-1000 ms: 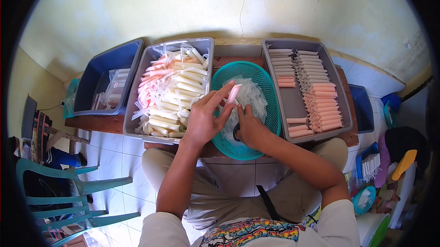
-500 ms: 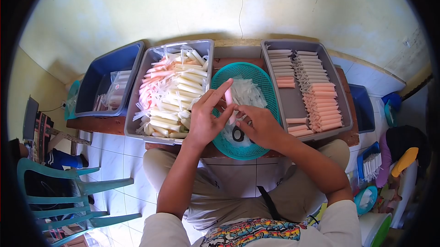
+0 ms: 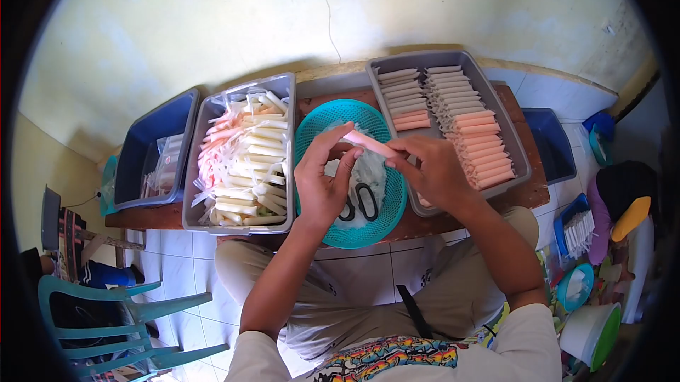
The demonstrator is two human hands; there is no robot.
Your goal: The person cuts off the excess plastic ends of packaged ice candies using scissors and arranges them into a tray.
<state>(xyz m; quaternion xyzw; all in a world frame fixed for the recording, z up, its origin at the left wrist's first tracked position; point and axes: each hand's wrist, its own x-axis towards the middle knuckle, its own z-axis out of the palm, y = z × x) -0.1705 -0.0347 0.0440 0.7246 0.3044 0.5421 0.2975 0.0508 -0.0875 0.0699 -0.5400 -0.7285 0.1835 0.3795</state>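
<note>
Between both hands is a pink ice pop tube point(image 3: 371, 144), slanting down to the right above the basket. My left hand point(image 3: 320, 180) pinches its upper left end, and my right hand point(image 3: 437, 172) grips the lower right end. Underneath stands a round teal mesh basket point(image 3: 348, 242) with clear plastic scraps point(image 3: 374, 169) in it. Black-handled scissors point(image 3: 366, 201) lie on the scraps, their blades hidden. On the left, a grey tray point(image 3: 185, 205) holds a loose heap of cream and pink tubes point(image 3: 248, 148). The right grey tray point(image 3: 520, 148) has trimmed tubes point(image 3: 485, 141) in stacked rows.
All this stands on a brown wooden table point(image 3: 535, 194) against the wall. A dark blue bin point(image 3: 131, 187) with packed bags is at far left, another blue bin point(image 3: 549, 145) at right. A green plastic chair point(image 3: 92, 332) lies lower left. A person point(image 3: 616, 201) is at far right.
The tube has turned from nearly upright to slanting toward my right hand, which has moved to its other end. The scissors' handles show more fully. The view has shifted to the right.
</note>
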